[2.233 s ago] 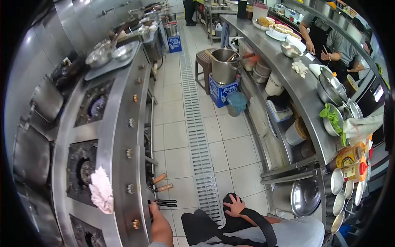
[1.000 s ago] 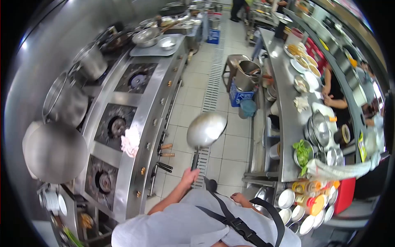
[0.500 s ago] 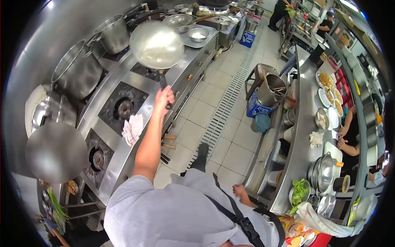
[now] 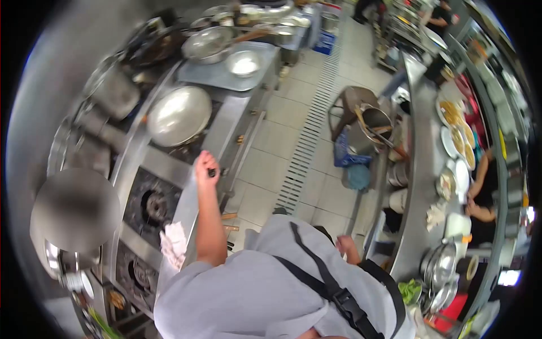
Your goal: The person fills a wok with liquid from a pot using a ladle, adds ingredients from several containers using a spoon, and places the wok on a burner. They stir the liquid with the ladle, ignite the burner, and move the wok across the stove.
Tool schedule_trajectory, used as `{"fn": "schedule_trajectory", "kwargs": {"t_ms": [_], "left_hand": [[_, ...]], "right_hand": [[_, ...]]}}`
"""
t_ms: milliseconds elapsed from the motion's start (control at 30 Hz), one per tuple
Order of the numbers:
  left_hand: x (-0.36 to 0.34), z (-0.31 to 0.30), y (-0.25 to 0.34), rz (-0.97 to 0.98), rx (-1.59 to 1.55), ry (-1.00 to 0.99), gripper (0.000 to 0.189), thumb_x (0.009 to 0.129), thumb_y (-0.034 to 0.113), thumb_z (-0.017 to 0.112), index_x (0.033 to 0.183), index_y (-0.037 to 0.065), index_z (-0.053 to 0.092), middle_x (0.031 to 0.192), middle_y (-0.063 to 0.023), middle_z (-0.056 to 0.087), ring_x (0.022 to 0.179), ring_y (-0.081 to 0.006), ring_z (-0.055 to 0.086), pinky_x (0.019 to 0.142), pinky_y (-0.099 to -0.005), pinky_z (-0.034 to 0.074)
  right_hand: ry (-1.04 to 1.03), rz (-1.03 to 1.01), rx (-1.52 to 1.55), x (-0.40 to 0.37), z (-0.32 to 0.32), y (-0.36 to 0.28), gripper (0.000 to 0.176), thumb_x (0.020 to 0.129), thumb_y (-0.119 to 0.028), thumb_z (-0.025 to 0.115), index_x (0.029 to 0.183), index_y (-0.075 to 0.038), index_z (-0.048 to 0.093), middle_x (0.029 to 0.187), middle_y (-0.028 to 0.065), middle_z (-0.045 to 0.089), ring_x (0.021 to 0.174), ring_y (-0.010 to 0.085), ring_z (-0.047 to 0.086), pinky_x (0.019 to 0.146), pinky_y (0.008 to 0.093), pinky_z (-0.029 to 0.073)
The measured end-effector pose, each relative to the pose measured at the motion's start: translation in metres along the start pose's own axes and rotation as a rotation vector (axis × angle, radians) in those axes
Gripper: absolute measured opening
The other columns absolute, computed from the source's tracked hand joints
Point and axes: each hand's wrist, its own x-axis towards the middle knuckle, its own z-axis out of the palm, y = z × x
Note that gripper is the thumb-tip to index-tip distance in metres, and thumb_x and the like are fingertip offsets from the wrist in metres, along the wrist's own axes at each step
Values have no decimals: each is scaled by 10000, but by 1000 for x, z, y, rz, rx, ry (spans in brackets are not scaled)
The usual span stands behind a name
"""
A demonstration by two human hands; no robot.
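My left hand (image 4: 204, 165) is stretched out to the stove and grips the dark handle of a round steel wok (image 4: 178, 116). The wok sits bottom up or tilted over the far burner of the steel range (image 4: 228, 121); blur hides which. An uncovered burner (image 4: 151, 206) lies nearer to me, with a white rag (image 4: 174, 244) on the range edge beside it. My right hand (image 4: 345, 247) hangs at my side above the tiled floor, holding nothing.
A tray with a steel bowl (image 4: 244, 62) and pans stands beyond the wok. A floor drain grate (image 4: 307, 141) runs down the aisle. A stool and a big pot (image 4: 370, 121) stand by the right counter (image 4: 420, 186), where another person's arm (image 4: 480, 186) rests near plates.
The wok came up from low over the aisle floor, swung high over the range, and now sits down at the far burner. My right hand stayed at my side.
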Motion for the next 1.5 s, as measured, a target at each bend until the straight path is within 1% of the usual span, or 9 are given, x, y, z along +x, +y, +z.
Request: {"fn": "schedule_trajectory", "kwargs": {"t_ms": [67,500,633,867,933,1000,1133,1233,1500], "left_hand": [[11,2,-6,73,-17,10,142,886,160,502,773,93,448,565,51,355,423,-32,320,361,-179,290],[33,13,-31,304,124,74,362,876,320,526,1024,-9,511,715,-42,456,603,-127,442,537,-222,430],[15,-36,-97,637,124,655,516,850,476,494,1057,3,485,793,-65,516,690,-171,488,639,-289,447],[-45,-89,-317,-570,997,1011,331,834,394,510,864,67,543,751,-64,593,675,-162,568,608,-362,483],[-59,24,-360,-664,1266,992,330,837,395,505,881,72,560,776,-52,604,629,-160,563,586,-346,485],[-99,-52,-393,-521,1434,761,328,850,367,486,918,59,574,830,-39,624,601,-147,571,557,-330,485],[-119,-107,-412,-655,1846,598,239,860,189,448,1040,103,577,826,-65,646,654,-134,614,538,-298,519],[-97,-87,-382,-456,925,1170,304,827,294,509,926,15,574,763,-94,629,637,-163,621,517,-328,502],[-35,-113,-252,87,307,732,468,889,452,448,1103,36,469,926,-101,569,824,-221,575,721,-372,479]], "right_hand": [[182,358,389,21,-15,-56,160,781,-208,547,873,-87,598,710,37,588,591,149,564,458,266,415],[514,-244,-386,168,-236,-200,468,754,-260,601,1170,-62,520,1060,215,566,978,408,529,866,416,422],[802,-153,-840,201,-334,-237,529,753,-184,568,1253,-89,423,1217,267,385,1152,418,363,954,472,330],[287,164,-828,273,-409,-221,570,736,-214,574,1253,-49,401,1140,258,492,1060,364,496,852,455,401],[176,157,-698,305,-413,-201,457,695,-213,610,1084,13,528,928,248,592,883,332,601,720,418,463],[177,158,-541,321,-404,-204,329,651,-197,630,805,93,603,703,219,616,710,326,632,585,398,465],[247,-95,-73,320,-388,-165,387,680,-114,611,989,108,538,861,194,608,759,243,587,656,362,451],[308,24,-191,247,-372,-202,457,689,-129,618,1055,111,488,911,193,586,778,239,565,670,356,445],[670,-308,165,127,-273,-291,441,783,-120,604,1131,83,424,810,141,542,670,186,524,567,301,435]]}}
